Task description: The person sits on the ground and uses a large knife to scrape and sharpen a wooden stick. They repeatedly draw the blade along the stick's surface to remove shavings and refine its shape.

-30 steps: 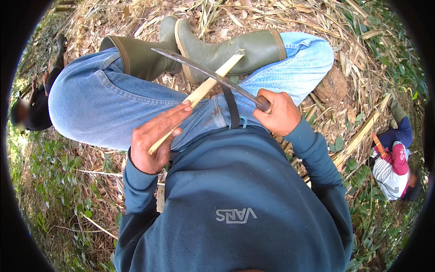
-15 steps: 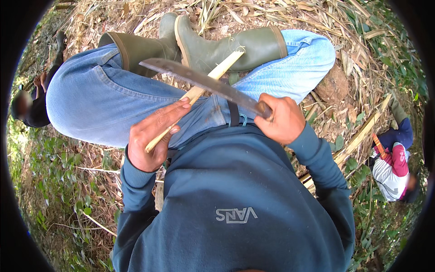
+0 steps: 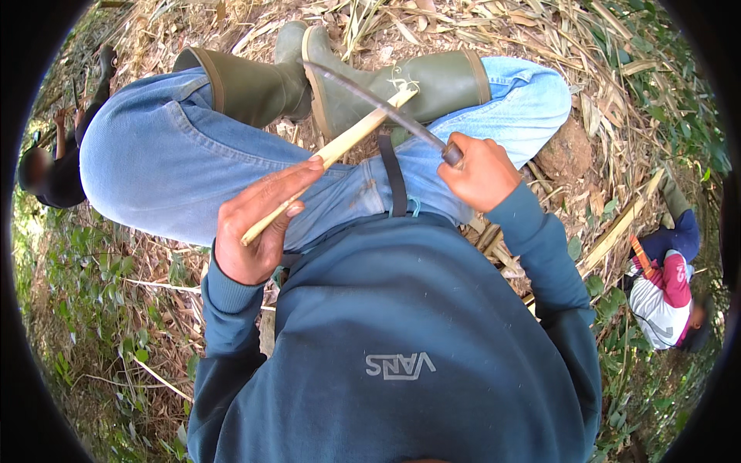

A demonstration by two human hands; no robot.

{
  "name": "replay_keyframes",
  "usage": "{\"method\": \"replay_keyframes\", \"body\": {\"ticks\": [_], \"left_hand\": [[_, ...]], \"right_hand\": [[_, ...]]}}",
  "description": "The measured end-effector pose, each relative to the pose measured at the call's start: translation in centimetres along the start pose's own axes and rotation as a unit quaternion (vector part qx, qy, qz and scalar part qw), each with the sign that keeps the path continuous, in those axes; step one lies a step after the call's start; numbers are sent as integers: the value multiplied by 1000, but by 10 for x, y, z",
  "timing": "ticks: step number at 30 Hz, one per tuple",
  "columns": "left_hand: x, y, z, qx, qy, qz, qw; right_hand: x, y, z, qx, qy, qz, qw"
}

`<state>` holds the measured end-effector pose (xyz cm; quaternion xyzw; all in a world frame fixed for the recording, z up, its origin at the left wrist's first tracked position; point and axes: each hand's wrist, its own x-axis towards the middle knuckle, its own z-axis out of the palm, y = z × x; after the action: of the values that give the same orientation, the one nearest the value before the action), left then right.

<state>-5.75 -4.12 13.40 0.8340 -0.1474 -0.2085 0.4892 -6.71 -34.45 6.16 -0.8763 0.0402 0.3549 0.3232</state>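
My left hand (image 3: 258, 224) is closed round the lower end of a pale split bamboo strip (image 3: 351, 139), its fingers laid along the strip. The strip slants up and to the right over my crossed legs. Thin curled shavings (image 3: 403, 81) cling to its far end. In my right hand (image 3: 482, 174) is the handle of a machete (image 3: 378, 103), gripped in a fist. Its blade is seen nearly edge-on and crosses the strip near the far end, pointing up and left. Whether the edge touches the strip I cannot tell.
Green rubber boots (image 3: 394, 85) and blue jeans (image 3: 162, 154) lie beneath the work. Dry leaves and bamboo scraps (image 3: 532, 27) cover the ground. A long split bamboo piece (image 3: 621, 224) lies at the right. One person (image 3: 58, 177) sits at far left, another (image 3: 664, 285) at far right.
The machete has moved up and right along the strip toward its far end, and its blade has turned edge-on. My left hand and the strip have barely moved.
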Motion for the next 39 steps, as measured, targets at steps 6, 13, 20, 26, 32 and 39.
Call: {"method": "replay_keyframes", "body": {"ticks": [6, 13, 20, 26, 32, 39], "left_hand": [[-3, -3, 3, 36, -24, 28, 999], [-5, -1, 3, 28, -7, 25, 999], [-9, 1, 1, 12, 10, 12, 1000], [-4, 3, 5, 40, 5, 32, 999], [-2, -2, 5, 14, 26, 8, 1000], [-9, -5, 15, -11, 77, -28, 997]], "right_hand": [[6, 12, 4, 16, -9, 5, 1000], [-9, 5, -1, 6, -25, 9, 1000], [-6, -6, -2, -47, -54, 17, 997], [25, 18, 1, -67, -27, 37, 997], [25, 19, 2, -98, -19, 46, 994], [9, -2, -2, 4, -4, -4, 1000]]}}
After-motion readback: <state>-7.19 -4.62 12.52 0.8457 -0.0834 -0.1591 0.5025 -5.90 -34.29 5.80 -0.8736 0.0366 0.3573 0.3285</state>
